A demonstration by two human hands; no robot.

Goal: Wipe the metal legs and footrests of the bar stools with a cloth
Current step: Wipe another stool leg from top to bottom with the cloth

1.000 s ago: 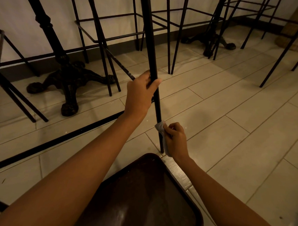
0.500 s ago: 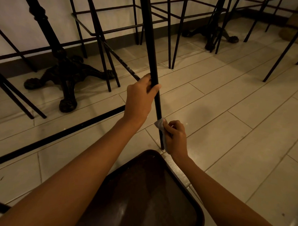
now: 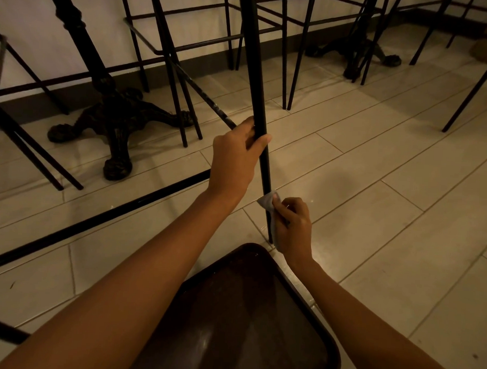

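A black metal stool leg runs from the top of the view down to the tiled floor at the middle. My left hand grips it about halfway down. Below that, my right hand presses a small grey cloth against the lowest part of the same leg, just above the floor. A black footrest bar of this stool slants away to the left, low over the tiles. The cloth is mostly hidden by my fingers.
A dark brown stool seat sits below my arms at the bottom centre. Other bar stools stand along the wall. Ornate cast table bases stand at the left and at the back right. Pale tiles spread to the right.
My right hand has slid the cloth a little way up the leg from near the floor. My left hand keeps its grip on the leg.
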